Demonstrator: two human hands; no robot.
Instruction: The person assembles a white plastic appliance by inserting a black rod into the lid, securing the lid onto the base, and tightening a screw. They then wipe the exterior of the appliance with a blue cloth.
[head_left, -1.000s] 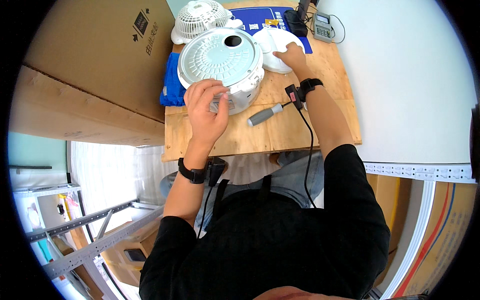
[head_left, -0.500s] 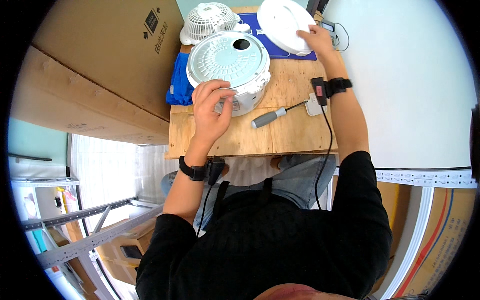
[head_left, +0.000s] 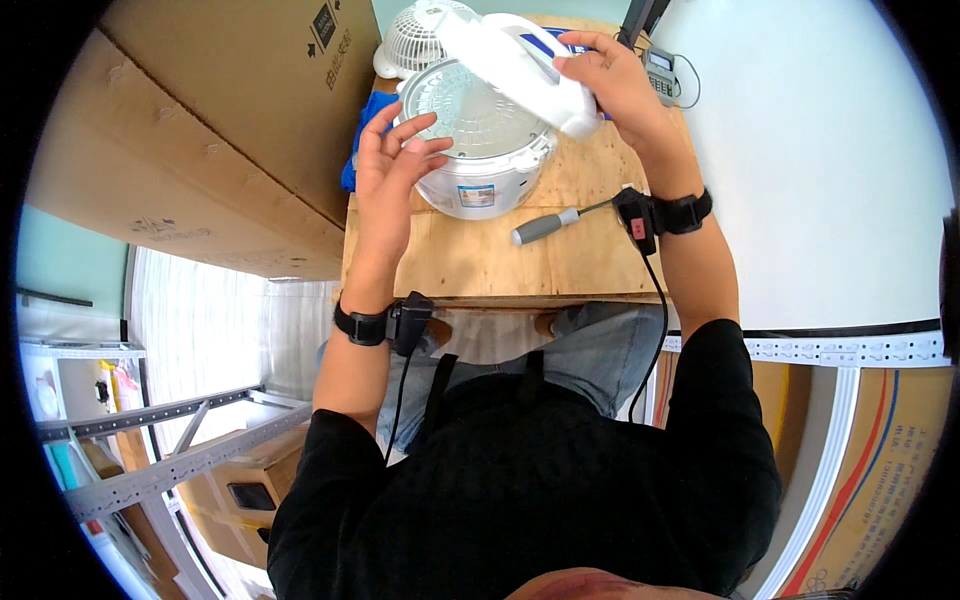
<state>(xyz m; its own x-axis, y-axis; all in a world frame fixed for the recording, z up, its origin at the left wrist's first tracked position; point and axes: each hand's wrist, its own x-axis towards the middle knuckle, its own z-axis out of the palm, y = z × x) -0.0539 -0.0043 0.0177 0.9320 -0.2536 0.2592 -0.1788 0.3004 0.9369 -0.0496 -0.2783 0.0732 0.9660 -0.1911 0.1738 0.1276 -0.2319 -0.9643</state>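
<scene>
One white lid shell [head_left: 500,70], tilted, gripped at its edge by the right hand [head_left: 610,85] above the right part of the rice cooker [head_left: 445,185]. Left hand [head_left: 385,170] empty, fingers spread, at the cooker's left rim; contact uncertain. Suggest levelling the lid shell, bracing the rice cooker. Front label [head_left: 477,195] too small to read; dark printing [head_left: 325,25] on carton [head_left: 270,130].

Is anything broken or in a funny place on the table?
The white lid looks odd: the right hand holds it tilted over the white rice cooker instead of flat on top, so the round silvery plate shows. I can't see any spills or breaks.
</scene>
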